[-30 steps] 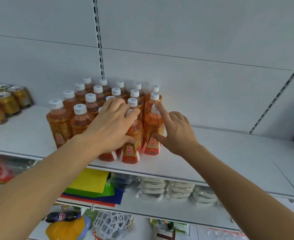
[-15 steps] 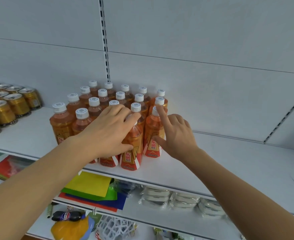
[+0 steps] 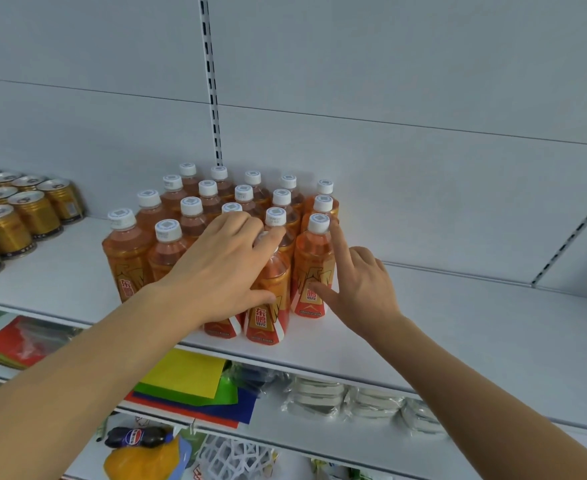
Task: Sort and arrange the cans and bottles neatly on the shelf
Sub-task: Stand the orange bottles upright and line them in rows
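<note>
White shelving fills the view, its back panel split by a slotted upright [image 3: 212, 81]. The main shelf [image 3: 458, 327] runs from left to right at chest height, its right half bare.

Near the middle of that shelf stands the cluster of bottles [image 3: 216, 202], orange drink with white caps, upright and packed in rows from the near edge back toward the panel. At the far left, well apart from the bottles, a block of gold cans [image 3: 25, 209] stands upright in rows and is cut off by the frame edge.

On the lower shelf lie coloured paper sheets [image 3: 188, 382] in yellow, green, blue and red, and to their right some clear-wrapped white packs [image 3: 347, 396]. Lower still sits a small dark cola bottle [image 3: 136, 436] lying on its side.

The left hand [image 3: 223, 271] is draped over a front-row bottle [image 3: 268, 306], fingers curled over its shoulder and thumb pressed on its near side; its cap is hidden, and the hand also seems to cover the neighbouring bottle to its left. The right hand [image 3: 358, 282] touches the rightmost front bottle [image 3: 313, 265]: forefinger stretched up beside the cap, thumb on the label, the other fingers loosely bent behind and not closed round it.
</note>
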A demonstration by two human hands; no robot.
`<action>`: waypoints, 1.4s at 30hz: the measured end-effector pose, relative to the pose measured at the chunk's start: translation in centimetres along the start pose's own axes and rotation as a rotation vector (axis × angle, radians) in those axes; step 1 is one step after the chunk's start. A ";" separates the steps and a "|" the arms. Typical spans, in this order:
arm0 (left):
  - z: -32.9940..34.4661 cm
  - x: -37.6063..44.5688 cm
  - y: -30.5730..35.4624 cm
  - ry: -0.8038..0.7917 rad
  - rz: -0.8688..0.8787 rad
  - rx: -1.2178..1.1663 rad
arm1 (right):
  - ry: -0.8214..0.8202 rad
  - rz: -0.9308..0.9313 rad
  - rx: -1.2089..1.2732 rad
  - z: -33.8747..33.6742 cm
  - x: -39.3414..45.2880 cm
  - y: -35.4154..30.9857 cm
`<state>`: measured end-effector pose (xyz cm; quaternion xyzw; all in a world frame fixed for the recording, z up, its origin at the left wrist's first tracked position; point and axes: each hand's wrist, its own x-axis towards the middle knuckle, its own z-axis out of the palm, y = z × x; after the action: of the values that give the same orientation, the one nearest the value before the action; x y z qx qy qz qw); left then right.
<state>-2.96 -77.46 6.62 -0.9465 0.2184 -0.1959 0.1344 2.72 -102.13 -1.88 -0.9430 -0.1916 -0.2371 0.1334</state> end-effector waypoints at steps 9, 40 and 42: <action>-1.1 1.5 0.0 -0.008 -0.033 -0.106 | -0.084 0.089 0.026 0.1 -0.9 -0.2; -0.4 15.9 -0.9 -0.464 0.040 -0.401 | -0.601 -0.011 0.263 1.1 4.4 7.0; -0.2 16.1 -0.6 -0.488 0.046 -0.367 | -0.624 -0.035 0.276 1.3 5.0 7.2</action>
<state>10.49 -84.49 12.05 -0.9689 0.2327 0.0830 0.0142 10.40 -106.63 -1.64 -0.9397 -0.2696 0.0886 0.1908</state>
